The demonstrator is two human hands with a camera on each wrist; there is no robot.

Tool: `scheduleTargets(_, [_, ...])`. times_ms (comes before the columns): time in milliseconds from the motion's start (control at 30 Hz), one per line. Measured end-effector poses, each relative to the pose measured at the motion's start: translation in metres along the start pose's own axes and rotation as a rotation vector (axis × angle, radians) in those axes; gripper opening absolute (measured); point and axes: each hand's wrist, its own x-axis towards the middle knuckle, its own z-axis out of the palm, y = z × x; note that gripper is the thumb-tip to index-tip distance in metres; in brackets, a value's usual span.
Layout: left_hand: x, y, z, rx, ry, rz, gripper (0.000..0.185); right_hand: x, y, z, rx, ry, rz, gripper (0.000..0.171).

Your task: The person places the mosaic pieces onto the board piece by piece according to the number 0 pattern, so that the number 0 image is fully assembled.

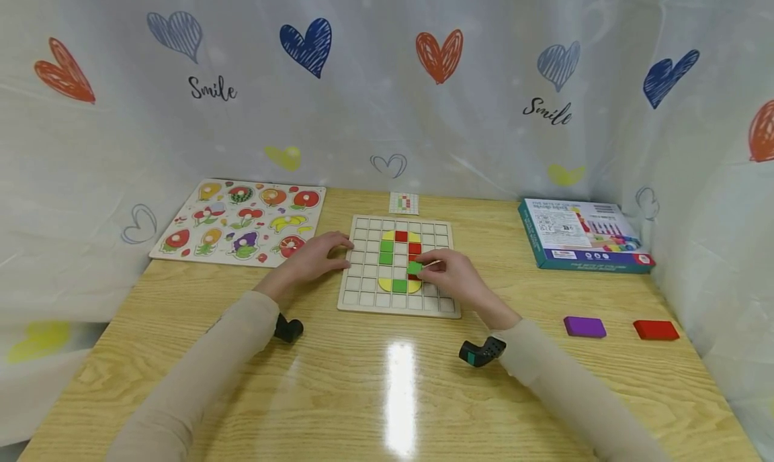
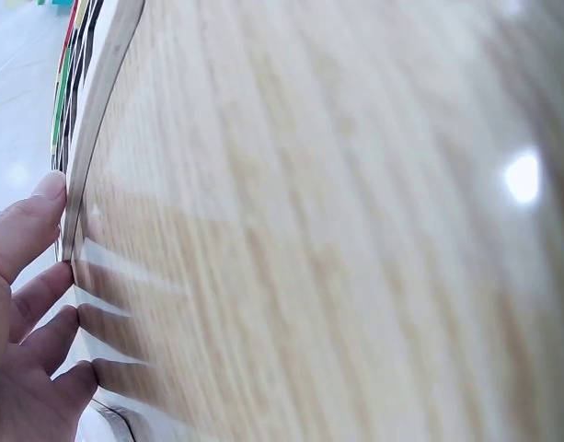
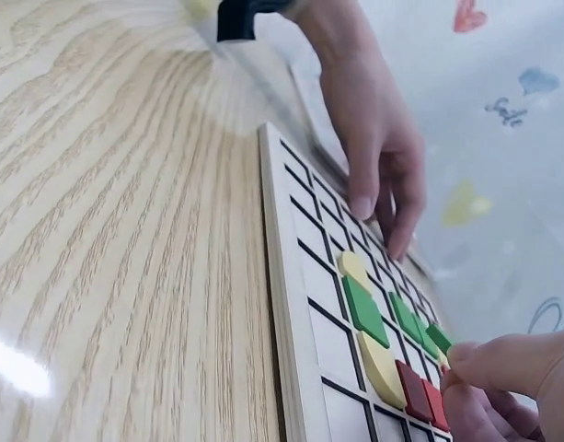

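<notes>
A wooden grid board [image 1: 369, 302] lies mid-table, its tiles forming a ring of yellow curved corners with red and green squares between. My right hand [image 1: 453, 275] pinches a green square tile [image 1: 414, 268] between thumb and fingers over the ring's right side. In the right wrist view this green tile [image 3: 439, 338] is tilted above the board, near two red tiles [image 3: 414, 390]. My left hand [image 1: 313, 256] touches the board's left edge with thumb and fingertips. The left wrist view shows the left hand's fingers [image 2: 44, 295] spread along that edge.
Behind the board lies a small pattern card [image 1: 404, 203]. A fruit puzzle board [image 1: 272, 244] is at the back left, a boxed set [image 1: 580, 234] at the back right. Purple [image 1: 584, 326] and red [image 1: 656, 330] blocks lie at the right. A printed curtain [image 1: 363, 113] encloses the table.
</notes>
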Motion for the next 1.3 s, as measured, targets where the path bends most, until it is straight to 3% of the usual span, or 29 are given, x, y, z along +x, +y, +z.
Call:
scheduleTargets(300, [0.000,-0.001,0.001,-0.006,0.004,0.013,0.038,0.019,-0.010,0.019,-0.100,-0.044,-0.112,0.027])
scheduleTargets(667, [0.000,-0.001,0.002,-0.006,0.004,0.018,0.038,0.030,-0.019,0.030,-0.167,-0.064,-0.186,0.023])
scheduleTargets(1033, [-0.001,0.001,0.000,0.002,0.003,0.018,0.037,0.034,-0.020,0.036,-0.278,-0.078,-0.239,0.021])
scheduleTargets(1300, [0.000,0.001,-0.001,-0.004,0.001,0.014,0.037,0.035,-0.021,0.037,-0.287,-0.072,-0.232,0.023])
